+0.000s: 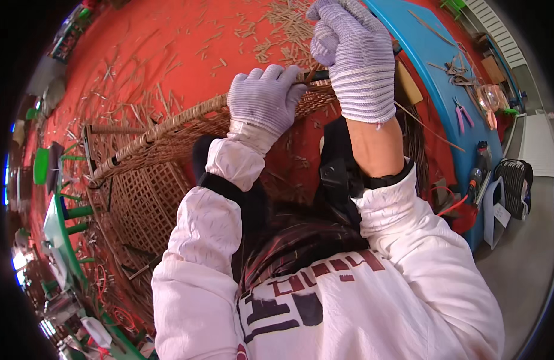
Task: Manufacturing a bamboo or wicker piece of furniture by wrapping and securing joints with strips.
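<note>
Both my hands wear pale lilac knitted gloves. My left hand [262,99] is closed over the upper edge of a brown woven wicker piece [163,135], its thumb on the side toward me. A short brown strip [311,74] sticks up from the edge beside that thumb, next to a dark section of the rim. Higher and to the right, my right hand [358,54] is raised in a closed fist, apart from my left hand. Its fingers hide whatever may be in it. The wicker piece slants from lower left to upper right in front of my knees.
Wicker offcuts [283,30] litter the red floor covering [187,30]. At the right, a blue table [430,54] carries pink-handled pliers [461,114], a power tool [479,171] and loose strips. A green stool [41,166] and a lattice wicker frame [142,204] are at the left.
</note>
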Demonstrator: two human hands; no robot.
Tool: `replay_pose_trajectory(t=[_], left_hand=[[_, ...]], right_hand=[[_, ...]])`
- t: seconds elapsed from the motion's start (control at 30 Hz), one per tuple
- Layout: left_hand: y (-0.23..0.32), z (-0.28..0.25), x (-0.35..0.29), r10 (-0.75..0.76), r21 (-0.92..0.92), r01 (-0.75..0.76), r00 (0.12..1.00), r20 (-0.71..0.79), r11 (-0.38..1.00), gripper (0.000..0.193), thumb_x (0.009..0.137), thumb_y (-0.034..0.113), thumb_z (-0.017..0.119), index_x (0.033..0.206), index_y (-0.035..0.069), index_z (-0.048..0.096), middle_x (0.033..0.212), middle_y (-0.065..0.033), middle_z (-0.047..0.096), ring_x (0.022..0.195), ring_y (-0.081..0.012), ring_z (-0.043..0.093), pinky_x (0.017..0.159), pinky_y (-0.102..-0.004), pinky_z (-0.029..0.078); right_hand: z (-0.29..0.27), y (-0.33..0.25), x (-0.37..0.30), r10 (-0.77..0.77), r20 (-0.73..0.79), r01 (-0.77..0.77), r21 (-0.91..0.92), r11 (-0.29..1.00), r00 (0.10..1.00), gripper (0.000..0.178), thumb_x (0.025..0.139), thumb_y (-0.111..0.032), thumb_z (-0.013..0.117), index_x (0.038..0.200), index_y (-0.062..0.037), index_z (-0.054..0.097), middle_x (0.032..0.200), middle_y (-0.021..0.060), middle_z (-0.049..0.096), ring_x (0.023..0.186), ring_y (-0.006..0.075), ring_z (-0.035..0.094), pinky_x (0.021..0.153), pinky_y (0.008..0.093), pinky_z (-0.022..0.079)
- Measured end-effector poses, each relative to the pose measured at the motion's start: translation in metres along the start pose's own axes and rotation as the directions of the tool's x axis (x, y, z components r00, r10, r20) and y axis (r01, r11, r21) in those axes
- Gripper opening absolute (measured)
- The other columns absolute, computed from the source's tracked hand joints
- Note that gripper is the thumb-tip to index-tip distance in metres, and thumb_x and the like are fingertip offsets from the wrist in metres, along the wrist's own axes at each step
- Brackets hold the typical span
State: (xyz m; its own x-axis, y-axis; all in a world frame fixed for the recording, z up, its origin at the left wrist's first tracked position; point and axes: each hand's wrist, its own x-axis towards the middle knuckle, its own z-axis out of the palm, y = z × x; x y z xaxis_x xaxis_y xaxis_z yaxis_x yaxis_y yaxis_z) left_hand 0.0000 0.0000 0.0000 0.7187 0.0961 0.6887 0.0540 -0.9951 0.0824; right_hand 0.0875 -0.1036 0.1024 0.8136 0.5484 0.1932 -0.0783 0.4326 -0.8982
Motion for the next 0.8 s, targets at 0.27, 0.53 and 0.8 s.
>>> replay_pose_trajectory(t=[0.27,0.53,0.8], left_hand=[[0.010,0.004,0.009,-0.094,0.162,0.089,0.995,0.026,0.983,0.037,0.073,0.051,0.078,0.077,0.017,0.063,0.067,-0.0007,0.058,0.066,-0.0241,0.060,0.062,-0.0403,0.041],[0.009,0.006,0.010,-0.092,0.167,0.089,0.996,0.011,0.982,0.041,0.071,0.052,0.078,0.074,0.016,0.060,0.068,-0.0020,0.057,0.066,-0.0246,0.060,0.061,-0.0416,0.040],[0.008,0.006,0.010,-0.107,0.146,0.105,0.994,0.005,0.984,0.042,0.070,0.053,0.079,0.072,0.016,0.059,0.064,-0.0017,0.056,0.063,-0.0236,0.059,0.061,-0.0409,0.039]], right_hand=[[0.000,-0.015,-0.012,0.012,-0.059,-0.014,-0.030,0.999,0.998,0.018,0.100,-0.011,0.054,0.083,-0.0033,0.058,0.059,-0.0042,0.045,0.047,0.0044,0.041,0.044,0.0203,0.032],[0.007,-0.010,-0.008,-0.003,-0.045,0.001,-0.047,0.999,0.999,0.019,0.100,-0.012,0.054,0.083,-0.0044,0.059,0.058,-0.0049,0.045,0.047,0.0036,0.040,0.043,0.0202,0.030],[0.001,-0.013,-0.001,-0.016,-0.044,0.015,-0.005,1.000,0.999,0.019,0.100,-0.012,0.054,0.084,-0.0044,0.058,0.059,-0.0048,0.045,0.047,0.0034,0.040,0.043,0.0200,0.030]])
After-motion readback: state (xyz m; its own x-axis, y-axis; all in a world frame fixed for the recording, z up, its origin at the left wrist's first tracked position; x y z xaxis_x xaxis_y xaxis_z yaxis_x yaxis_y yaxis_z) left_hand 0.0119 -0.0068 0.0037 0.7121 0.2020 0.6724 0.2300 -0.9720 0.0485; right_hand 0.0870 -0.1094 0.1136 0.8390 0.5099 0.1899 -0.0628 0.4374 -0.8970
